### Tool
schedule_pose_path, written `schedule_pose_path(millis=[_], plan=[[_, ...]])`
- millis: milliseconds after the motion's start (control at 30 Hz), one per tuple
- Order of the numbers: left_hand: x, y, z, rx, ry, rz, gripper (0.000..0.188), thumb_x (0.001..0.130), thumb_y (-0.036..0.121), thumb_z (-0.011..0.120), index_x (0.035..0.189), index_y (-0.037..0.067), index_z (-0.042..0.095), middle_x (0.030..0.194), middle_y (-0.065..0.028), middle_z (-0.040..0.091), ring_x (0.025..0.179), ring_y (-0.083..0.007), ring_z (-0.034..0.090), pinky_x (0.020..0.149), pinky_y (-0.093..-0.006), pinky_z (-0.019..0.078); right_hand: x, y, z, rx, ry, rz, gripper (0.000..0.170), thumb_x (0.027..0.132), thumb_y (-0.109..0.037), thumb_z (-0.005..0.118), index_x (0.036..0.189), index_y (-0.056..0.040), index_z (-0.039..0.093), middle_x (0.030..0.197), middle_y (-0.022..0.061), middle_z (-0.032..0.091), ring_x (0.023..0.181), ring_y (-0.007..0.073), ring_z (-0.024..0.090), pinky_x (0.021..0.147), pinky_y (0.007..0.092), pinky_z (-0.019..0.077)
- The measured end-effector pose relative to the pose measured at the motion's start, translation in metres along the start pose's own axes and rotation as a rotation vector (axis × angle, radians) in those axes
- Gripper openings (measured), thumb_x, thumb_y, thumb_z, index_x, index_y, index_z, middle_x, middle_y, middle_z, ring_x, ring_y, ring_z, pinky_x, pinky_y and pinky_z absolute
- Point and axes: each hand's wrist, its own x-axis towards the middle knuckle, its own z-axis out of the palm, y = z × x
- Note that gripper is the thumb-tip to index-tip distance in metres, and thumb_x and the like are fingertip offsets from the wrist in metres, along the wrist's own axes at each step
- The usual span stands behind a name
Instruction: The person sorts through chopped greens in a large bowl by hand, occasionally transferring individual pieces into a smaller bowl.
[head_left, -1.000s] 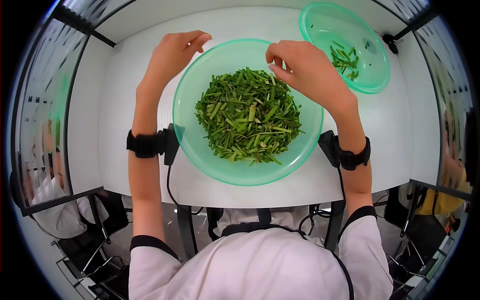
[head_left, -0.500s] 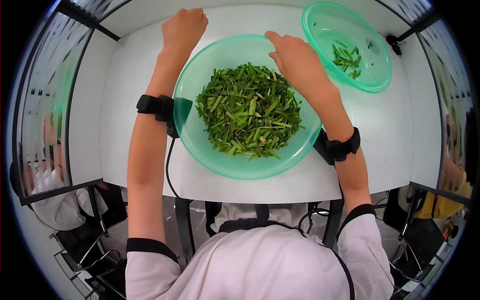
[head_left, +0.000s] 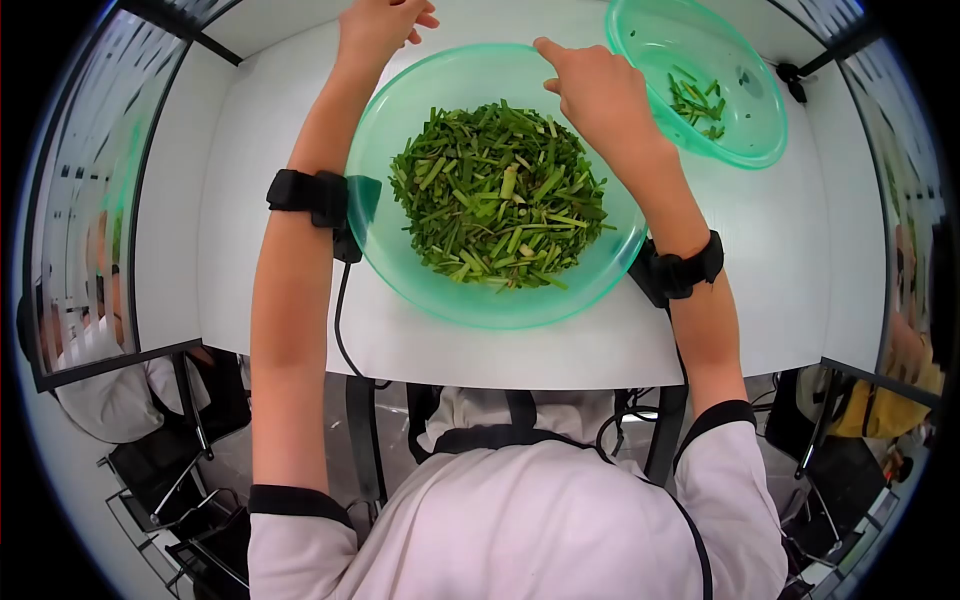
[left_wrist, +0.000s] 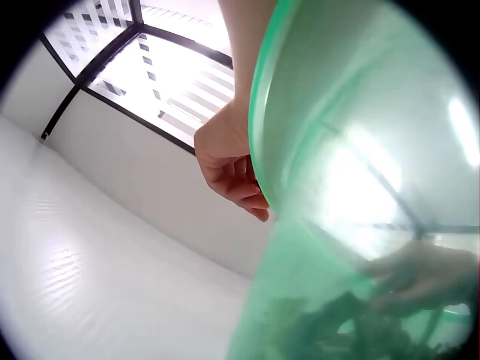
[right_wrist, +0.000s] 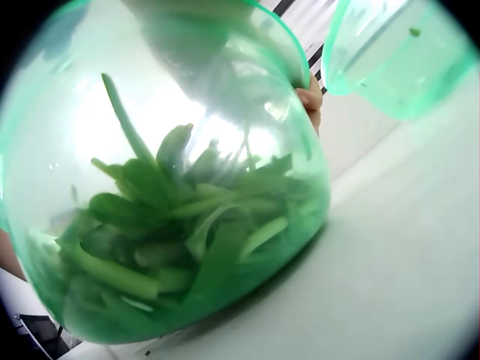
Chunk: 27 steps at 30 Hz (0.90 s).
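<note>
A large translucent green bowl [head_left: 430, 285] holds a heap of chopped green stems and leaves [head_left: 500, 195]. Over its far right rim my right hand [head_left: 605, 95] grips the edge, index finger on the rim and thumb toward the inside. Fingertips [right_wrist: 311, 101] of that hand show outside the bowl wall in the right wrist view. Past the far left of the bowl, my left hand [head_left: 380, 30] is held in the air, fingers loosely bent, its top cut off by the frame edge. In the left wrist view the left hand [left_wrist: 229, 161] appears beside the bowl's rim.
A second green bowl [head_left: 745, 145] with a few cut stems [head_left: 695, 100] stands at the back right of the white table [head_left: 760, 270]. Low side panels [head_left: 165, 215] flank the table. A black wrist camera on each forearm sits near the large bowl.
My left hand has moved farther away from me, past the bowl's far left. My right hand has come onto the far rim, and the large bowl has shifted slightly away. The whole head view has also shifted.
</note>
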Motion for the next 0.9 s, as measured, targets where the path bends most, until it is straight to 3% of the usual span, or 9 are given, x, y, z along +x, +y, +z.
schedule_pose_path(millis=[33,67,167,300,333,467,567,767,900], plan=[[-0.001,0.003,0.003,-0.056,0.010,-0.022,0.015,0.084,0.011,0.064,0.089,-0.001,0.071,0.072,-0.0117,0.071,0.058,-0.0149,0.066,0.057,-0.0275,0.0528,0.000,0.000,-0.001,0.004,-0.007,0.005,0.027,0.076,0.002,0.062,0.101,-0.0071,0.064,0.073,0.0146,0.064,0.070,0.0346,0.066,0.056,0.0438,0.0529],[-0.002,0.001,0.007,-0.029,0.003,0.014,0.023,0.084,0.019,0.060,0.089,0.001,0.073,0.070,-0.0126,0.070,0.057,-0.0187,0.066,0.056,-0.0320,0.0520,0.003,0.004,0.004,-0.070,-0.053,-0.002,0.046,0.081,-0.004,0.068,0.125,-0.0140,0.059,0.076,0.0132,0.067,0.071,0.0326,0.066,0.059,0.0440,0.0537],[-0.012,-0.009,0.010,0.174,-0.046,0.061,0.027,0.087,0.026,0.056,0.095,0.008,0.075,0.083,-0.0004,0.075,0.061,-0.0072,0.061,0.061,-0.0237,0.0492,0.003,-0.006,-0.004,-0.022,-0.008,-0.030,0.020,0.073,0.003,0.063,0.092,-0.0052,0.063,0.073,0.0149,0.064,0.070,0.0342,0.067,0.056,0.0434,0.0528],[-0.008,-0.013,0.011,0.306,0.012,0.024,0.025,0.089,0.026,0.059,0.100,0.007,0.072,0.081,-0.0006,0.073,0.064,-0.0093,0.061,0.064,-0.0236,0.0488,0.002,-0.005,0.001,-0.016,0.027,-0.022,0.015,0.071,0.003,0.065,0.083,-0.0050,0.062,0.072,0.0144,0.063,0.068,0.0328,0.067,0.053,0.0426,0.0520],[-0.010,-0.005,0.016,0.274,0.157,0.116,0.023,0.085,0.019,0.059,0.084,0.000,0.072,0.071,-0.0140,0.070,0.061,-0.0252,0.067,0.060,-0.0374,0.0533,0.002,-0.006,0.001,-0.024,0.034,-0.018,0.014,0.071,0.002,0.065,0.082,-0.0052,0.062,0.071,0.0141,0.063,0.068,0.0324,0.067,0.052,0.0421,0.0517],[-0.012,0.002,0.019,0.372,0.193,0.115,0.023,0.085,0.019,0.058,0.078,0.000,0.070,0.071,-0.0149,0.070,0.066,-0.0308,0.068,0.067,-0.0421,0.0544,0.001,-0.007,0.001,-0.062,0.063,-0.027,0.013,0.069,0.001,0.066,0.078,-0.0062,0.062,0.069,0.0129,0.063,0.065,0.0308,0.067,0.049,0.0400,0.0503],[-0.003,-0.006,0.022,0.356,0.225,0.185,0.023,0.085,0.018,0.059,0.082,0.000,0.072,0.071,-0.0137,0.070,0.065,-0.0276,0.068,0.066,-0.0395,0.0544,0.006,-0.010,-0.002,-0.151,-0.089,0.043,0.046,0.078,-0.007,0.073,0.121,-0.0136,0.061,0.076,0.0153,0.067,0.070,0.0342,0.068,0.058,0.0442,0.0540],[-0.006,0.010,0.020,0.001,0.042,-0.080,0.021,0.087,0.016,0.060,0.090,0.000,0.074,0.074,-0.0092,0.073,0.063,-0.0150,0.066,0.059,-0.0315,0.0528,0.008,-0.012,-0.005,-0.215,-0.167,0.070,0.047,0.081,-0.011,0.071,0.126,-0.0145,0.058,0.079,0.0143,0.067,0.075,0.0332,0.067,0.060,0.0439,0.0539],[0.007,-0.007,0.024,-0.372,-0.116,-0.230,0.026,0.094,0.019,0.057,0.101,-0.002,0.070,0.088,-0.0131,0.072,0.062,-0.0128,0.061,0.056,-0.0263,0.0495,0.006,-0.014,-0.005,-0.165,-0.066,0.084,0.008,0.085,-0.005,0.060,0.092,-0.0045,0.063,0.077,0.0143,0.066,0.074,0.0300,0.067,0.064,0.0412,0.0539]])
